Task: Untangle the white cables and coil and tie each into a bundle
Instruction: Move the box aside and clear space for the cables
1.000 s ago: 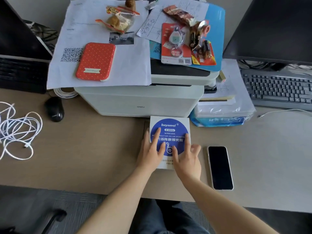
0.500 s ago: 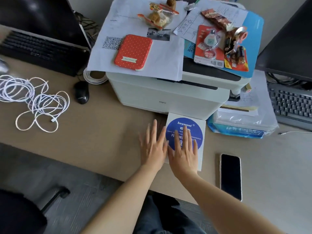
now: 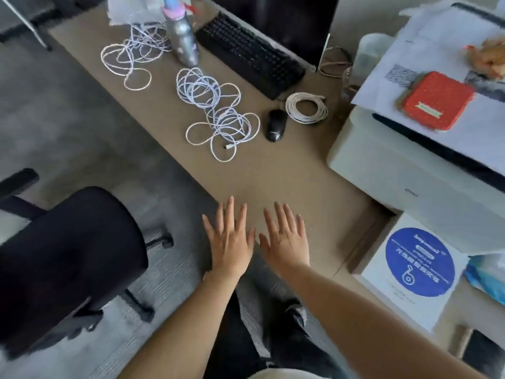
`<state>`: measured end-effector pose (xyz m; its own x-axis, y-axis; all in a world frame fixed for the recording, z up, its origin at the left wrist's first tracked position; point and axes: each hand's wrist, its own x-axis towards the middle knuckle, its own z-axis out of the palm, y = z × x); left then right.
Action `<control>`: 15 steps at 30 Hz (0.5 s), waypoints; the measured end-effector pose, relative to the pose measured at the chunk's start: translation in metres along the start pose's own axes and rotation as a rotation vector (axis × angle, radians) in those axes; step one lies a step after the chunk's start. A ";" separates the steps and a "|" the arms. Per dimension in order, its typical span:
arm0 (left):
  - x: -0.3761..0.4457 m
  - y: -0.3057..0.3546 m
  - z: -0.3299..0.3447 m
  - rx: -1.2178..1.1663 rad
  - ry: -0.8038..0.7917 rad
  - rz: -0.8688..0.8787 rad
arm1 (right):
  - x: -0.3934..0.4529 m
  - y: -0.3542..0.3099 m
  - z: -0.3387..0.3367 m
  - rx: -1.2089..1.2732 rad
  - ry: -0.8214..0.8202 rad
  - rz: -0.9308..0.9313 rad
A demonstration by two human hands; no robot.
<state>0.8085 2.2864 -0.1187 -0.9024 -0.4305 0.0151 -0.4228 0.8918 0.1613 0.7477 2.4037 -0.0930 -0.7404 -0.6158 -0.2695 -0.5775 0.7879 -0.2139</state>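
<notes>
Stretching away from your hands toward the upper left, the brown desk (image 3: 287,181) carries everything, and both your palms hover at its near edge. To the right of your right hand sits the pale printer (image 3: 396,160), its top covered with papers and a red dotted case (image 3: 437,101) lying on them. Left of your left hand, off the desk, stands a black office chair (image 3: 71,258) on the grey floor. Just right of your right hand, below the printer, lies a white box with a blue circle (image 3: 418,262) on its lid. Far ahead of your hands a black keyboard (image 3: 248,53) lies in front of a dark monitor. The white cables (image 3: 218,113) lie in loose tangled loops well ahead of your left hand, a second loose tangle (image 3: 134,56) farther off beyond them beside a silver bottle (image 3: 183,39). A coiled beige cable (image 3: 306,108) rests ahead of your right hand, just beside a black mouse (image 3: 276,124). Your left hand (image 3: 229,242) is spread wide and flat, fingers straight, holding nothing; your right hand (image 3: 287,239) is the same, fingers fanned and free, close beside the left without touching it.
</notes>
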 end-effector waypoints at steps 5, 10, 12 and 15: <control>0.015 -0.083 -0.016 0.006 0.020 -0.072 | 0.045 -0.084 0.000 -0.010 -0.036 -0.079; 0.040 -0.166 -0.028 0.004 0.035 -0.043 | 0.087 -0.163 0.001 0.002 -0.020 -0.055; 0.052 -0.200 -0.034 0.020 0.042 -0.020 | 0.106 -0.191 0.003 0.026 -0.014 -0.029; 0.071 -0.235 -0.040 0.018 0.041 -0.022 | 0.132 -0.219 0.005 0.022 -0.009 -0.013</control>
<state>0.8476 2.0405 -0.1161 -0.8890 -0.4548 0.0523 -0.4439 0.8843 0.1446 0.7789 2.1498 -0.0866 -0.7298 -0.6258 -0.2752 -0.5790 0.7798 -0.2380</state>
